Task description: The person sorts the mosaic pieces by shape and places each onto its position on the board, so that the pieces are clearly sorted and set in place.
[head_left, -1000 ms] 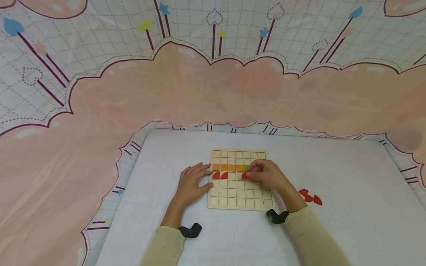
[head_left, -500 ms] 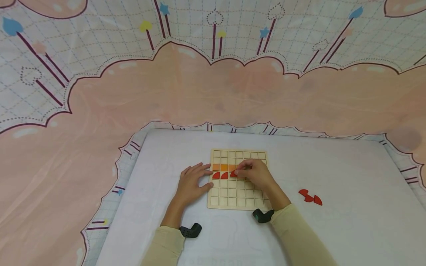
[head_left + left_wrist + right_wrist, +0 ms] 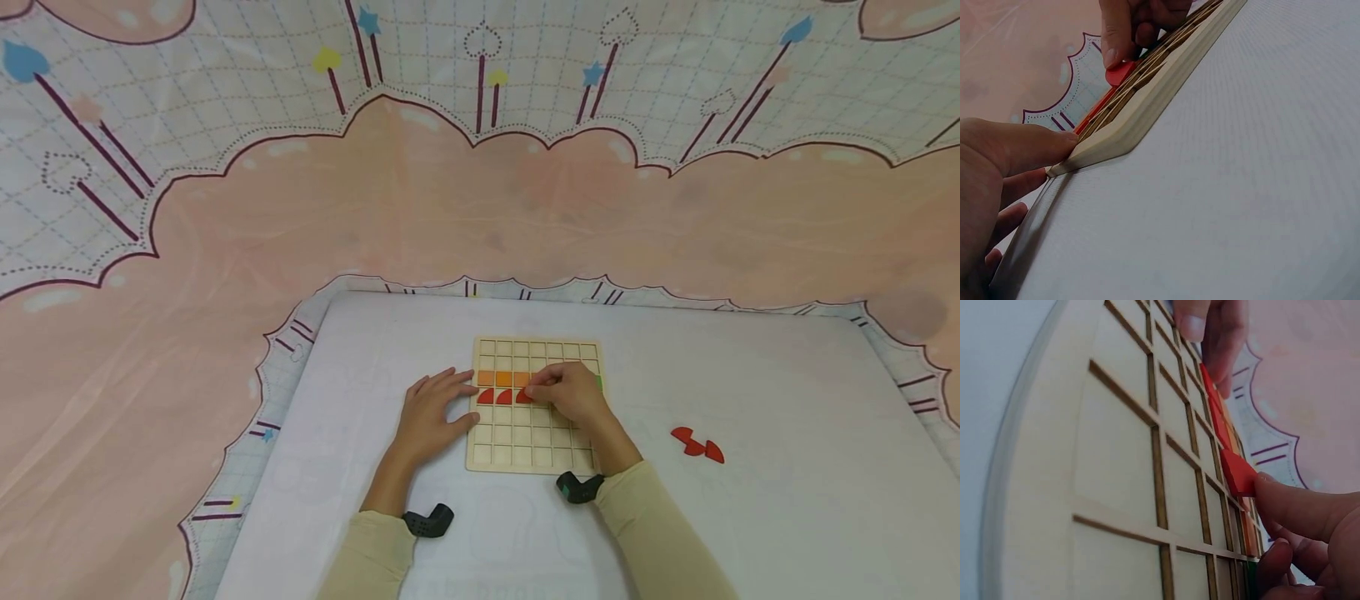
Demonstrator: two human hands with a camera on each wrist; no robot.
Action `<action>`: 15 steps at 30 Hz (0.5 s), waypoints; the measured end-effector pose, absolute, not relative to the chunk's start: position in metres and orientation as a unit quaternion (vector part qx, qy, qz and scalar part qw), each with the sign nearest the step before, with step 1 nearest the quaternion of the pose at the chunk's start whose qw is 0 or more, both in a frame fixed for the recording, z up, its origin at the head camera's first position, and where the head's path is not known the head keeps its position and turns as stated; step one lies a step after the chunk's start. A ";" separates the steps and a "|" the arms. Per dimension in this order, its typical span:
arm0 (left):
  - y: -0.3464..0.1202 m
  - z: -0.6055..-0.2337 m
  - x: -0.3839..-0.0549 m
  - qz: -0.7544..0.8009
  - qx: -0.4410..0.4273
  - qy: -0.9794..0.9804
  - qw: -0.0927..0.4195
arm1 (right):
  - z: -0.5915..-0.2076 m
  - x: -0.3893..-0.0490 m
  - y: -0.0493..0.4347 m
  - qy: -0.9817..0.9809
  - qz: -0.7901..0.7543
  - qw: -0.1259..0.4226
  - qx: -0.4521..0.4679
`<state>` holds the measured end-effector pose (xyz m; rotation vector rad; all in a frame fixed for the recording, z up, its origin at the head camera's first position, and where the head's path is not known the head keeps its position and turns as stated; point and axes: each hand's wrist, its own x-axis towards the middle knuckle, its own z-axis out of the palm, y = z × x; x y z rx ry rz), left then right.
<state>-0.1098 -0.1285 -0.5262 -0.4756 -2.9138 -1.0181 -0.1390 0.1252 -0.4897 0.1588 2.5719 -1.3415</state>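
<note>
A square wooden grid board [image 3: 501, 469] lies on the white table. My left hand [image 3: 433, 421] rests at its left edge, fingers stretched out, thumb and a fingertip touching the rim. Over the board, my right hand [image 3: 573, 393] pinches a red quarter-circle tile [image 3: 1238, 474] between thumb and fingers. That tile is tilted at a cell in the row below the orange square tiles [image 3: 495, 378]. To its left, two red quarter-circle tiles [image 3: 486, 397] sit in cells of the same row. Part of the orange row is hidden behind the right hand.
Off the board to the right, several loose red quarter-circle tiles [image 3: 693, 447] lie close together on the white tabletop [image 3: 787, 375]. A green tile [image 3: 599, 382] shows past the right hand. Black wrist devices [image 3: 429, 522] sit at both cuffs. A patterned pink cloth [image 3: 450, 217] spreads behind.
My right hand has moved left across the board with the red quarter-circle tile, up to the third cell of the red row. The left hand stays in place.
</note>
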 end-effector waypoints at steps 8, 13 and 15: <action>-0.129 -0.527 -0.110 -0.327 -0.151 -0.933 0.010 | -0.489 -0.137 0.120 0.900 -0.420 0.101 0.052; -0.128 -0.528 -0.110 -0.327 -0.150 -0.933 0.010 | -0.488 -0.136 0.119 0.907 -0.408 0.094 0.037; -0.128 -0.528 -0.110 -0.328 -0.150 -0.933 0.010 | -0.488 -0.136 0.119 0.909 -0.406 0.090 0.032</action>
